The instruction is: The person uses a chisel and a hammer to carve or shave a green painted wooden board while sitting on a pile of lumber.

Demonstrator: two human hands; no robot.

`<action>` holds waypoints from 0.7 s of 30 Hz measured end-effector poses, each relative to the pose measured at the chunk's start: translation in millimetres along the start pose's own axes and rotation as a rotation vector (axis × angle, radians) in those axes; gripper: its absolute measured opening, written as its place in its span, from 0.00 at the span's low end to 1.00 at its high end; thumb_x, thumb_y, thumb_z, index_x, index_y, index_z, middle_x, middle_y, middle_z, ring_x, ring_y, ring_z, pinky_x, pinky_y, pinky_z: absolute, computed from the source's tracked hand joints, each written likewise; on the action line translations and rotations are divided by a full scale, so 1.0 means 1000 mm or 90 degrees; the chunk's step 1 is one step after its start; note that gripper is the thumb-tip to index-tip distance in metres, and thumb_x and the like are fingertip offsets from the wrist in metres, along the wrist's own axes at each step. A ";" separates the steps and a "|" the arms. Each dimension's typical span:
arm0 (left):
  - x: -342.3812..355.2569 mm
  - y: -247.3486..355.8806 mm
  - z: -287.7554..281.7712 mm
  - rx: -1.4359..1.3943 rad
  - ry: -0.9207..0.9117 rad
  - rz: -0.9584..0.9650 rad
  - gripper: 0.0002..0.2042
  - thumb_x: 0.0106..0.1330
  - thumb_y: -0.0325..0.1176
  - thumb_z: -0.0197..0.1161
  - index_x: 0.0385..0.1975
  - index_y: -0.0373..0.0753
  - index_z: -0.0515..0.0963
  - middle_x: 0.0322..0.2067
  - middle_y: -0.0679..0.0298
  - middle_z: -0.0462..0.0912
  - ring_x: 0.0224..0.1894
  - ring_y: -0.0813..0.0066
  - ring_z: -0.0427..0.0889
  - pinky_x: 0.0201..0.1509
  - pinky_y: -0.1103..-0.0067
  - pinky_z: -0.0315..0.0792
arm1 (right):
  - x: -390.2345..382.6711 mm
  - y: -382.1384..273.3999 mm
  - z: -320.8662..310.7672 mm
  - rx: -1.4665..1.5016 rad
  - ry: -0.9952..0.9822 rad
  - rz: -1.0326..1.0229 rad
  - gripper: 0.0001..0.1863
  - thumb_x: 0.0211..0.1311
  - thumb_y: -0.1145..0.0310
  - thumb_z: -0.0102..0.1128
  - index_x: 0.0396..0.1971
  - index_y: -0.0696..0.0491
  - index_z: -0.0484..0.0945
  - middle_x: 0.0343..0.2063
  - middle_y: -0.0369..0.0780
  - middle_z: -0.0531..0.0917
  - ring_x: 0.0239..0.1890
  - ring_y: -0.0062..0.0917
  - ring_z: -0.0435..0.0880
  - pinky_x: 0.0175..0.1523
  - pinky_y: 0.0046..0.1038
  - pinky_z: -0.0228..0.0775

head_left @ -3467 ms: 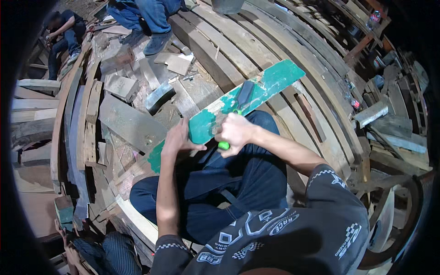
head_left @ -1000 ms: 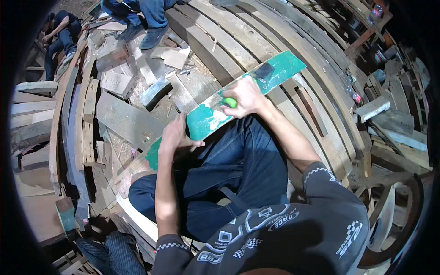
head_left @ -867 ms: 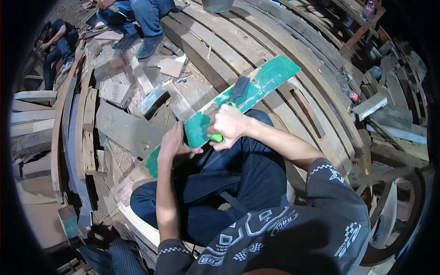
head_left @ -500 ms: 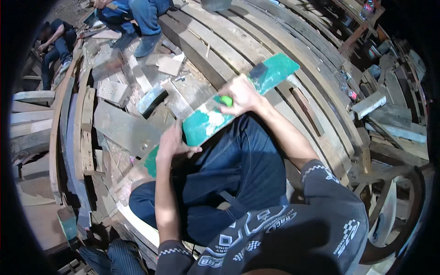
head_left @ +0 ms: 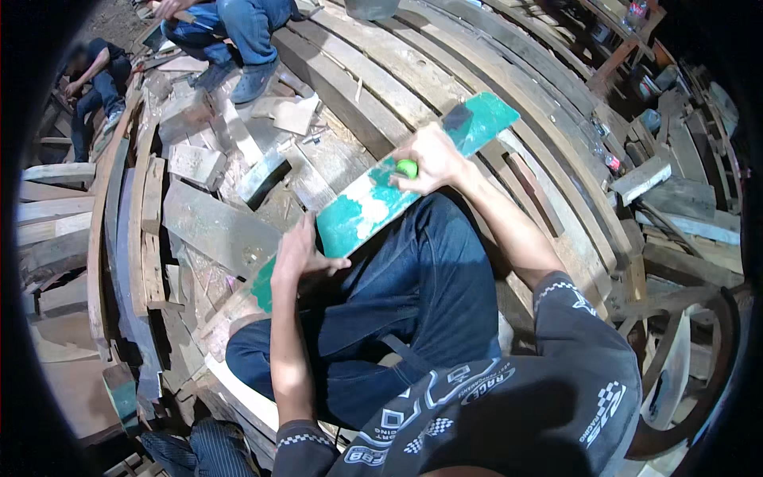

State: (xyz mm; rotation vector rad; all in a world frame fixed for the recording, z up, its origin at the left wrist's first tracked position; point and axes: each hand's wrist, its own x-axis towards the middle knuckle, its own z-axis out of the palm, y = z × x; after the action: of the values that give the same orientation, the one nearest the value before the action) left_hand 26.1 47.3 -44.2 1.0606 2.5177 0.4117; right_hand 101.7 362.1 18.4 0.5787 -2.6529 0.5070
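A long wooden board with patchy green paint lies slantwise across my lap, from lower left to upper right. My left hand is closed round its near part, the thumb over the edge. Farther up the board my right hand is closed round a tool whose rounded bright green handle end sticks out of the fist. The hand hides the tool's working end, so its kind cannot be made out. Pale bare patches show in the paint between my hands.
Loose wood offcuts lie to the left. Long planks run past on the right. A person in jeans sits at the far left, with another person beyond. A dark round rim stands at the right.
My right hand has slid a little up and to the right along the board with the green-handled tool. My left hand stays in place on the board.
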 end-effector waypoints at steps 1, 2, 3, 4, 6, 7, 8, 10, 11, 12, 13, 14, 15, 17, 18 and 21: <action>0.001 0.001 0.002 -0.001 -0.001 0.004 0.65 0.26 0.62 0.83 0.64 0.24 0.59 0.53 0.36 0.76 0.55 0.41 0.79 0.57 0.59 0.75 | 0.003 0.006 -0.011 -0.019 0.032 0.032 0.17 0.38 0.52 0.67 0.12 0.50 0.77 0.12 0.42 0.77 0.16 0.40 0.79 0.21 0.38 0.68; 0.000 0.002 0.004 -0.011 -0.003 0.011 0.64 0.26 0.63 0.83 0.62 0.24 0.61 0.51 0.36 0.77 0.53 0.41 0.79 0.56 0.58 0.75 | 0.003 -0.004 -0.008 -0.031 0.036 0.070 0.18 0.38 0.51 0.66 0.12 0.50 0.75 0.12 0.41 0.77 0.17 0.40 0.79 0.22 0.38 0.68; -0.001 0.003 0.006 -0.020 -0.004 0.018 0.62 0.26 0.63 0.83 0.60 0.25 0.62 0.50 0.37 0.78 0.52 0.40 0.80 0.56 0.58 0.75 | -0.002 -0.002 0.007 -0.065 0.017 -0.003 0.18 0.39 0.49 0.65 0.12 0.49 0.76 0.12 0.41 0.76 0.17 0.39 0.79 0.23 0.38 0.68; 0.000 -0.004 0.001 -0.023 0.004 0.017 0.61 0.26 0.63 0.83 0.58 0.25 0.63 0.48 0.37 0.79 0.51 0.39 0.80 0.55 0.57 0.75 | -0.003 -0.016 0.013 -0.072 -0.046 -0.058 0.18 0.39 0.48 0.65 0.12 0.49 0.76 0.12 0.41 0.77 0.18 0.39 0.79 0.24 0.38 0.67; -0.002 -0.008 0.001 -0.011 0.020 0.017 0.60 0.26 0.63 0.83 0.58 0.25 0.64 0.47 0.37 0.79 0.50 0.39 0.81 0.55 0.56 0.75 | -0.006 -0.021 0.008 -0.016 -0.094 -0.068 0.17 0.38 0.49 0.65 0.13 0.48 0.77 0.12 0.41 0.77 0.17 0.38 0.78 0.23 0.39 0.66; -0.001 -0.006 0.004 -0.003 0.020 0.020 0.60 0.26 0.63 0.83 0.57 0.26 0.64 0.47 0.38 0.80 0.50 0.39 0.81 0.54 0.56 0.75 | -0.010 0.001 -0.005 -0.023 -0.040 -0.008 0.17 0.39 0.51 0.67 0.12 0.49 0.76 0.12 0.41 0.77 0.16 0.38 0.78 0.21 0.39 0.66; 0.001 -0.004 0.002 -0.030 0.038 0.026 0.59 0.26 0.62 0.83 0.57 0.26 0.64 0.49 0.38 0.79 0.51 0.40 0.81 0.55 0.56 0.75 | -0.007 0.004 -0.011 -0.034 -0.009 0.004 0.16 0.40 0.52 0.67 0.12 0.49 0.76 0.13 0.41 0.77 0.16 0.38 0.78 0.21 0.38 0.66; 0.001 -0.001 0.007 -0.029 0.039 0.040 0.59 0.26 0.61 0.83 0.58 0.26 0.64 0.50 0.38 0.78 0.51 0.40 0.80 0.55 0.57 0.76 | -0.003 -0.001 -0.010 -0.014 0.020 -0.003 0.15 0.42 0.54 0.67 0.12 0.50 0.77 0.14 0.40 0.79 0.16 0.38 0.78 0.21 0.37 0.67; 0.002 -0.002 0.002 -0.020 0.052 0.044 0.59 0.26 0.60 0.84 0.58 0.26 0.64 0.51 0.39 0.78 0.52 0.41 0.80 0.55 0.57 0.76 | -0.003 -0.011 0.000 0.007 -0.047 -0.035 0.16 0.41 0.53 0.67 0.12 0.49 0.77 0.14 0.40 0.79 0.17 0.38 0.79 0.21 0.37 0.67; -0.003 -0.002 0.000 -0.030 0.025 0.034 0.60 0.26 0.61 0.83 0.59 0.25 0.64 0.52 0.38 0.77 0.53 0.41 0.80 0.56 0.58 0.75 | -0.007 -0.019 0.005 -0.012 -0.076 -0.074 0.16 0.41 0.53 0.67 0.12 0.50 0.76 0.14 0.40 0.79 0.18 0.38 0.79 0.22 0.37 0.68; -0.002 -0.002 0.000 -0.019 0.008 0.028 0.61 0.25 0.61 0.84 0.60 0.25 0.64 0.53 0.39 0.77 0.53 0.41 0.79 0.57 0.58 0.75 | -0.010 -0.022 0.004 -0.032 -0.111 -0.113 0.16 0.40 0.53 0.66 0.12 0.50 0.76 0.14 0.40 0.79 0.18 0.38 0.80 0.22 0.37 0.68; -0.003 -0.005 0.004 -0.015 0.042 0.042 0.61 0.25 0.60 0.84 0.60 0.25 0.64 0.52 0.39 0.77 0.54 0.42 0.79 0.56 0.59 0.75 | -0.011 -0.018 -0.010 -0.006 -0.060 -0.048 0.17 0.40 0.52 0.66 0.11 0.50 0.75 0.14 0.41 0.79 0.18 0.39 0.79 0.23 0.37 0.69; -0.005 -0.008 0.008 -0.011 0.075 0.055 0.61 0.25 0.60 0.84 0.59 0.25 0.64 0.52 0.40 0.77 0.54 0.42 0.79 0.56 0.59 0.76 | -0.015 0.013 -0.014 -0.040 -0.020 0.010 0.17 0.41 0.52 0.65 0.12 0.50 0.75 0.14 0.42 0.79 0.17 0.39 0.79 0.23 0.38 0.69; 0.000 -0.001 0.006 -0.012 0.057 0.045 0.60 0.25 0.59 0.84 0.59 0.26 0.64 0.52 0.40 0.77 0.53 0.42 0.79 0.56 0.59 0.76 | -0.014 0.039 -0.031 -0.113 0.024 0.093 0.17 0.41 0.52 0.66 0.12 0.50 0.77 0.13 0.42 0.78 0.17 0.39 0.79 0.22 0.38 0.69; 0.001 0.002 0.004 -0.013 0.041 0.031 0.59 0.25 0.59 0.85 0.58 0.26 0.65 0.52 0.40 0.77 0.53 0.42 0.79 0.56 0.60 0.76 | -0.025 0.032 -0.020 -0.113 -0.028 0.090 0.16 0.40 0.53 0.66 0.13 0.50 0.78 0.12 0.42 0.77 0.17 0.40 0.79 0.22 0.38 0.69; -0.003 -0.006 0.008 -0.011 0.064 0.054 0.58 0.26 0.59 0.84 0.59 0.28 0.65 0.52 0.41 0.77 0.52 0.43 0.80 0.55 0.60 0.76 | -0.029 -0.009 -0.006 0.079 -0.020 -0.105 0.15 0.38 0.54 0.66 0.11 0.50 0.75 0.12 0.41 0.77 0.16 0.37 0.78 0.21 0.39 0.67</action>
State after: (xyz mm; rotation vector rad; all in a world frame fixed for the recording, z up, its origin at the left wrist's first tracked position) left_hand 27.8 42.2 -53.4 1.1716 2.5576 0.5220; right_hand 131.7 366.4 13.9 0.8409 -2.5873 0.6195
